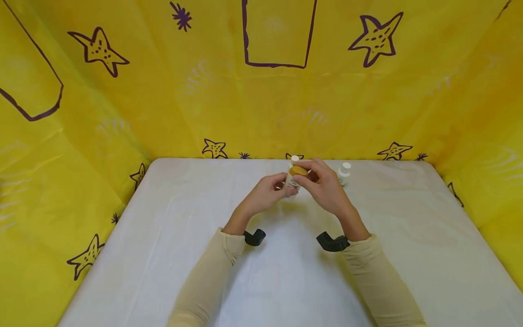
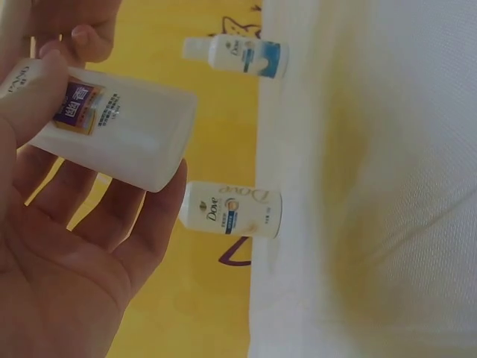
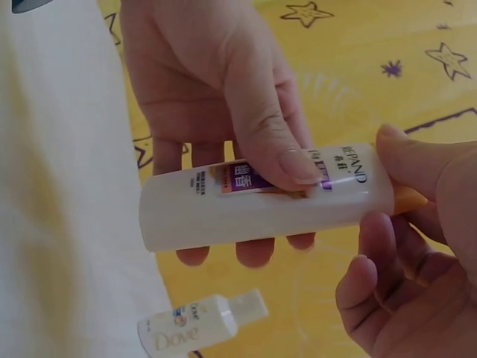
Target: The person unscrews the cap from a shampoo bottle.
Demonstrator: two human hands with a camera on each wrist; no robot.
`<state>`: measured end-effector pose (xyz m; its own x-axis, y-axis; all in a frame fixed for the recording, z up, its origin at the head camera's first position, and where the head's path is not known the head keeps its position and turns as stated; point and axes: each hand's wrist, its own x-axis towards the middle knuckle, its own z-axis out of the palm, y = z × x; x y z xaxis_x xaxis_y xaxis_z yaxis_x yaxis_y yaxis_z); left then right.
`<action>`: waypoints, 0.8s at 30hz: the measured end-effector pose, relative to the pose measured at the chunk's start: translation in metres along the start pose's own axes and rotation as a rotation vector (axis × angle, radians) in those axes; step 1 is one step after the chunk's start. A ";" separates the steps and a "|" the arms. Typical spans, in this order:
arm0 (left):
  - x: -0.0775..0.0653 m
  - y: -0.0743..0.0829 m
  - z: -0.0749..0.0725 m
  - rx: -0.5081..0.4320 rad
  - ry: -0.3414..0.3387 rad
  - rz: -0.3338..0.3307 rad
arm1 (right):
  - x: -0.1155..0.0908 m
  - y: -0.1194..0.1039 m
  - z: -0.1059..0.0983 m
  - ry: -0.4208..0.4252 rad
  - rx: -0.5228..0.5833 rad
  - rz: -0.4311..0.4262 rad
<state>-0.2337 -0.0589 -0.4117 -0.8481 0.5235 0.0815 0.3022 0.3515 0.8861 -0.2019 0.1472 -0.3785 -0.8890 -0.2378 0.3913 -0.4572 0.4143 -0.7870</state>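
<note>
A white toiletry bottle [image 1: 291,183] with an orange cap [image 1: 298,171] and a purple-and-orange label is held up above the far part of the table. My left hand [image 1: 267,193] grips its body, thumb across the label and fingers behind, as the right wrist view shows. At the cap end, my right hand [image 1: 324,186] pinches the orange cap between thumb and fingers. Behind the hands stands a cream-white Dove bottle [image 2: 232,211], partly hidden in the head view. Another Dove bottle [image 2: 246,56], white with a blue lower part, is upright to the right of it.
A white cloth covers the table [image 1: 286,281]. Yellow sheeting [image 1: 261,109] with drawn starfish rises along the back and both sides. Each wrist carries a black camera mount, one by the left sleeve [image 1: 204,277] and one by the right sleeve [image 1: 380,277].
</note>
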 end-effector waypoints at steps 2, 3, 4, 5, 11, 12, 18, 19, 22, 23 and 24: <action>0.000 -0.001 0.001 -0.004 -0.004 -0.007 | -0.001 0.002 0.000 0.000 0.004 0.002; -0.001 -0.001 0.002 -0.002 -0.005 -0.011 | -0.002 0.002 0.000 0.001 0.006 0.002; -0.001 -0.001 0.002 0.001 -0.007 -0.017 | -0.003 0.002 0.000 0.000 0.004 0.002; -0.002 -0.001 0.002 0.004 -0.005 -0.021 | -0.003 0.002 0.000 -0.001 0.002 0.001; -0.002 0.000 0.002 0.029 0.016 -0.022 | 0.001 0.003 -0.004 -0.008 -0.028 -0.031; -0.002 -0.001 0.002 0.031 0.019 -0.022 | 0.001 0.003 -0.004 -0.012 -0.033 -0.032; 0.001 -0.009 0.004 0.035 0.013 -0.034 | 0.000 0.011 -0.005 -0.022 -0.058 -0.021; 0.001 -0.011 0.004 0.038 0.013 -0.041 | 0.000 0.011 -0.005 -0.023 -0.064 -0.022; 0.000 -0.014 0.003 0.047 0.013 -0.055 | -0.001 0.011 -0.004 -0.032 -0.072 -0.022; 0.000 -0.015 0.003 0.047 0.013 -0.059 | -0.002 0.011 -0.003 -0.034 -0.078 -0.026; -0.001 -0.015 0.002 0.048 0.011 -0.059 | -0.002 0.010 -0.003 -0.036 -0.081 -0.030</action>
<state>-0.2369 -0.0630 -0.4263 -0.8698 0.4922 0.0352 0.2717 0.4182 0.8667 -0.2053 0.1547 -0.3859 -0.8740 -0.2819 0.3959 -0.4856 0.4754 -0.7336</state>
